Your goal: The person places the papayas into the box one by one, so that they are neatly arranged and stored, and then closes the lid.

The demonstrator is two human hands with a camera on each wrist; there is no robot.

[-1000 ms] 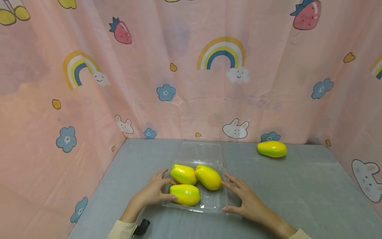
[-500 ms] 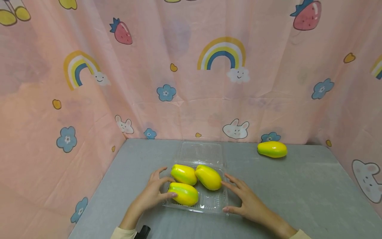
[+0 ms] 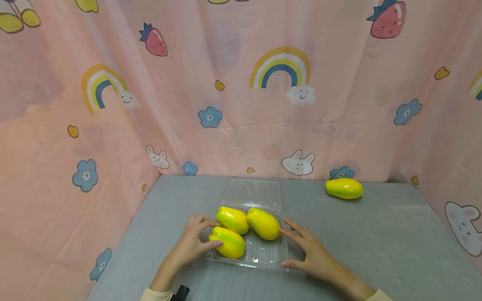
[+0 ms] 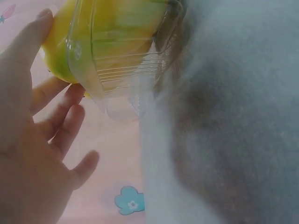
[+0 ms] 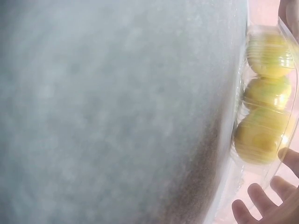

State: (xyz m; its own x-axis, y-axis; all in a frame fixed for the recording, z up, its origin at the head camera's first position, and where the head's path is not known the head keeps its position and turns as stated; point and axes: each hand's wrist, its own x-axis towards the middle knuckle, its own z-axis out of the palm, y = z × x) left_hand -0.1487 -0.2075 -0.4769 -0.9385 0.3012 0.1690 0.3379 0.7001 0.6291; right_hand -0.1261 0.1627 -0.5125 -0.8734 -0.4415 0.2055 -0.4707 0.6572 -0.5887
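A transparent plastic clamshell box [image 3: 263,255] lies with its lid [image 3: 253,193] folded back, holding three yellow-green papayas. My left hand [image 3: 192,242] pinches the near-left papaya [image 3: 227,243], thumb on its near side and fingers at its far-left end. In the left wrist view this papaya [image 4: 58,39] shows partly through the ribbed box wall. Behind it lie the far-left papaya [image 3: 232,220] and the right-hand papaya [image 3: 263,224]. At the box's right rim my right hand [image 3: 314,255] is spread, fingers extended, one fingertip right at the right-hand papaya.
A fourth fruit, another papaya [image 3: 344,188], lies at the back right of the grey table [image 3: 376,242]. A pink curtain [image 3: 233,138] with printed rainbows and flowers hangs around the back and sides.
My left hand has shifted the near-left papaya leftward and a little back, turning it slightly at an angle. The right hand and the other papayas have stayed in place.
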